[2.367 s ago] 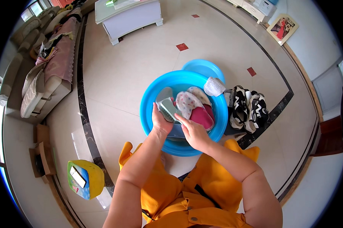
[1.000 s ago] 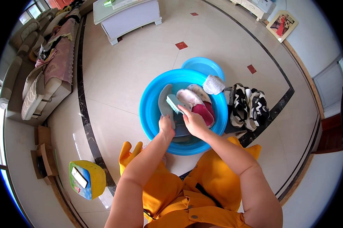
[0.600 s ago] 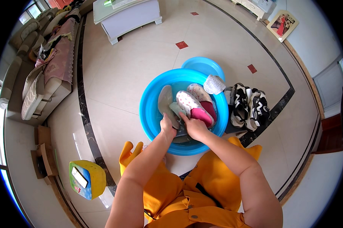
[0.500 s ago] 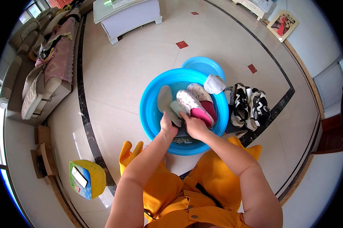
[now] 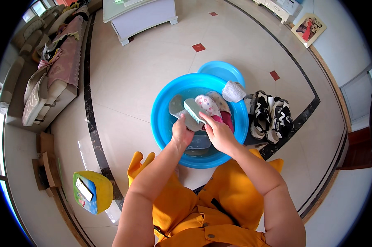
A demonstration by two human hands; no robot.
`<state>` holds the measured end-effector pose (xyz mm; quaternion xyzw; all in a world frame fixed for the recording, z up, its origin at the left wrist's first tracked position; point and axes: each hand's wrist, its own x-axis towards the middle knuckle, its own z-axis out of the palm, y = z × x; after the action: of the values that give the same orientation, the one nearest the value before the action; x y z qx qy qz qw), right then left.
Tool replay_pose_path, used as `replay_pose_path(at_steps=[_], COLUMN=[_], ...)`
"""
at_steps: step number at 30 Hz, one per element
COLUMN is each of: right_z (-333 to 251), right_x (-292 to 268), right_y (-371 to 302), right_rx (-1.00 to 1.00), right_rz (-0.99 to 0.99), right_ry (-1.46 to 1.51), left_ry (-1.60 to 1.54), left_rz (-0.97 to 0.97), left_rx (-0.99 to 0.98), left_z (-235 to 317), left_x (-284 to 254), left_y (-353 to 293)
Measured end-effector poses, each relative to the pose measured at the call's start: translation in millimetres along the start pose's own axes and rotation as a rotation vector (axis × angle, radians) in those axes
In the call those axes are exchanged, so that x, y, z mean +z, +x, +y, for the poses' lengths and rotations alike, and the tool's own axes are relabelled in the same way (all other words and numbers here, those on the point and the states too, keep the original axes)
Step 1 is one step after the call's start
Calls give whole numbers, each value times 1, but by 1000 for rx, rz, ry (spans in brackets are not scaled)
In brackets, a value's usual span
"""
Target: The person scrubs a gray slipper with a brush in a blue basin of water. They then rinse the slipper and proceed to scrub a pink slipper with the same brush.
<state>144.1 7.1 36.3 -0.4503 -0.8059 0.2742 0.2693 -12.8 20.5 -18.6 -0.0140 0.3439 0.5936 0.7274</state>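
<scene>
Over the blue basin (image 5: 158,123), my left hand (image 5: 181,131) grips a slipper (image 5: 176,105) by its near end, its grey sole turned up. In my right hand (image 5: 219,135) is a pale green scrub brush (image 5: 191,108), its bristles toward the sole; whether they touch it I cannot tell. Two floral slippers (image 5: 207,103) with pink parts lean inside the basin, partly behind the brush and my right hand. Water covers the basin's bottom, where a grey-blue object (image 5: 199,142) lies near the front, its kind unclear.
A second blue basin (image 5: 225,71) sits just beyond. A greyish-white cloth-like bundle (image 5: 233,91) rests at the right rim. Black-and-white sneakers (image 5: 280,119) stand to the right. At left is a yellow container (image 5: 99,193) with a phone (image 5: 84,188) on top; a sofa (image 5: 56,99) lies farther off.
The brush has come up and tilted, showing its bristles more clearly. The held slipper has turned and shifted slightly, uncovering more of the grey-blue object at the basin's front.
</scene>
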Motion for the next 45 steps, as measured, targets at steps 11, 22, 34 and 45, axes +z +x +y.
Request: replay_pose_path(at_steps=[11, 22, 34, 45], right_z=[-14, -9, -3, 17], right_x=[11, 21, 19, 19], right_y=[-21, -13, 2, 18], right_rx=[3, -26, -2, 118], right_rz=[-121, -88, -51, -26], right_ry=[-217, -331, -309, -212], left_ry=[-142, -168, -135, 5], left_rz=[-65, -80, -112, -4], left_rx=[9, 10, -79, -149], left_z=[7, 4, -12, -18], left_x=[17, 9, -5, 6], left_y=[-13, -14, -9, -23])
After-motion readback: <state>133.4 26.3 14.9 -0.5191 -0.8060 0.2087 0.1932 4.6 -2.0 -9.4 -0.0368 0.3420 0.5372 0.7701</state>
